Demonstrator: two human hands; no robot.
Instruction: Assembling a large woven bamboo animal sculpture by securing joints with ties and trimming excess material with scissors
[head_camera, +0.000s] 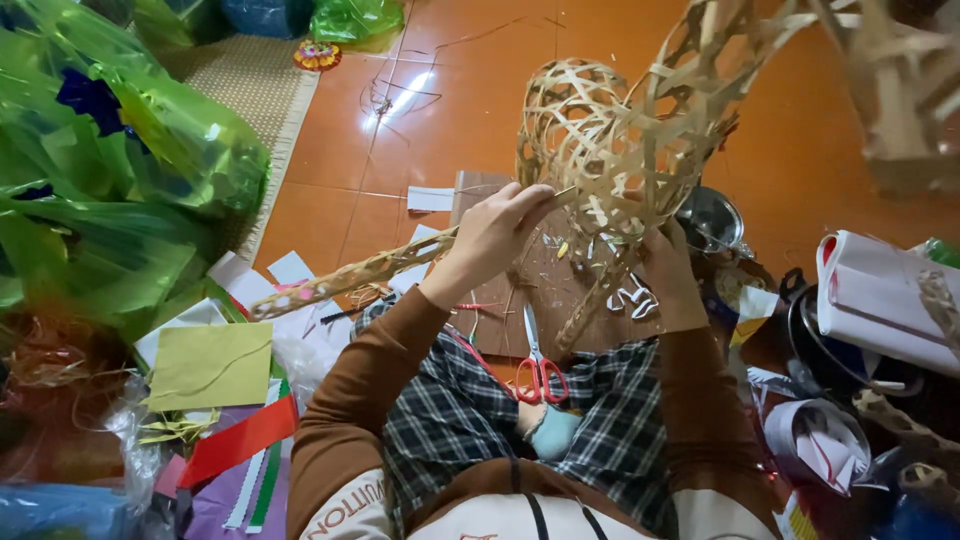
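The left hand (497, 232) was up at the woven basket frame (610, 140), fingers pinched on a thin bamboo strip (566, 192) at the weave's lower edge. The right hand (668, 268) sat just beside it, under the frame on the far side, fingers curled up into the weave and gripping it from below. The frame itself was held in the air over the lap, tilted, its open lattice of pale strips rising toward the top right corner.

Below the hands, a woven leg (592, 300) slanted down toward the lap, and a second long woven arm (350, 275) ran out to the left, past the left wrist. Red-handled scissors (538, 370) lay on the checked cloth (450, 420) across the knees, blades pointing up toward the hands. A brown board (500, 320) lay under it all on the orange floor (480, 90), dotted with small offcuts.

Out to the left, green cellophane (100, 170) bulked large, with a yellow-green sheet (212, 365) and a red strip (240, 440) of paper near it. To the right, a metal lid (710, 218) sat just behind the right hand, and a white paper roll (880, 300) lay further off. A woven mat (240, 90) lay at the top left.
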